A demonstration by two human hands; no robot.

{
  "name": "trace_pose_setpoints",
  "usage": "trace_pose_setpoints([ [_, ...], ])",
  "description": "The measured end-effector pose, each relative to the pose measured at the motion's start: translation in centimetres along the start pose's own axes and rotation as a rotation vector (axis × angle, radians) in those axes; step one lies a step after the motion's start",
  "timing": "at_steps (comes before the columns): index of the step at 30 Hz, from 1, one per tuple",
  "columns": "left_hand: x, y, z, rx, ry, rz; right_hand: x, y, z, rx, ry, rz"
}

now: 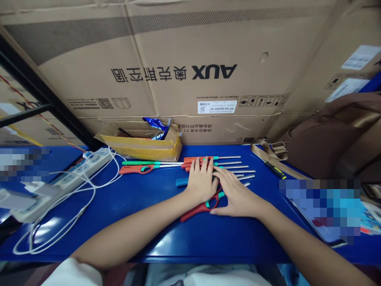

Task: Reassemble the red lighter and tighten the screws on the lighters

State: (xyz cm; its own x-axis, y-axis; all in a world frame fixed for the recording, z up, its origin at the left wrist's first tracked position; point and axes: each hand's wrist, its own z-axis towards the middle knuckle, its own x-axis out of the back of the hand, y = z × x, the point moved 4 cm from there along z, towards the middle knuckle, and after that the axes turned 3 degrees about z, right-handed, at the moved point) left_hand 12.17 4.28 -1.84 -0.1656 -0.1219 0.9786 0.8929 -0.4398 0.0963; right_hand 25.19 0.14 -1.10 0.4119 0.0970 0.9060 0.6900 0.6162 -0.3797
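Several long-nosed lighters [229,163] with red, green and blue handles lie side by side on the blue table [166,234], metal tubes pointing right. My left hand [202,180] lies flat on their handles, fingers stretched out. My right hand [235,192] rests flat beside it, overlapping the left hand's edge, over a red lighter [198,209] that sticks out toward me. Two more lighters, one green [143,163] and one red [135,170], lie apart to the left.
A small open cardboard box [143,147] with a blue packet sits at the back. A white power strip [83,169] with looping white cables lies at left. A large AUX carton [190,71] walls the back. A tan strap and a screwdriver [275,170] lie at right, beside a brown bag [333,135].
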Motion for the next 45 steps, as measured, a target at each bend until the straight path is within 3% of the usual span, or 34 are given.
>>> trace_pose_setpoints([
  [7,-1.0,1.8,4.0,-0.086,-0.044,0.011,0.0,2.9,-0.6,-0.154,-0.087,-0.002],
  [11,-1.1,1.8,5.8,-0.056,-0.081,-0.014,-0.1,4.3,-0.7,-0.243,-0.12,0.006],
  [14,-1.1,1.0,6.9,-0.026,-0.114,-0.021,0.3,3.9,-0.5,-0.207,-0.109,0.017],
  [18,-1.3,-0.2,7.8,0.04,-0.182,-0.028,1.1,1.8,-0.1,-0.049,-0.062,0.03],
  [22,-1.4,-1.0,7.1,0.076,-0.239,-0.059,0.8,0.2,0.1,0.016,-0.078,0.027],
  [27,-0.5,-2.6,5.7,0.03,-0.21,-0.078,-0.2,0.7,0.2,-0.093,-0.127,0.008],
  [32,-0.3,-4.9,6.3,0.036,-0.207,-0.083,-0.2,1.8,0.1,-0.15,-0.169,0.028],
  [38,-1.2,-5.0,5.8,-0.015,-0.238,-0.092,0.4,1.9,-0.3,-0.189,-0.254,0.026],
  [42,-1.3,-5.0,5.7,-0.008,-0.186,-0.126,0.1,1.2,-0.3,-0.202,-0.247,0.009],
  [45,-0.6,-5.0,5.4,-0.031,-0.076,-0.193,-0.1,0.9,-0.2,-0.182,-0.237,0.01],
])
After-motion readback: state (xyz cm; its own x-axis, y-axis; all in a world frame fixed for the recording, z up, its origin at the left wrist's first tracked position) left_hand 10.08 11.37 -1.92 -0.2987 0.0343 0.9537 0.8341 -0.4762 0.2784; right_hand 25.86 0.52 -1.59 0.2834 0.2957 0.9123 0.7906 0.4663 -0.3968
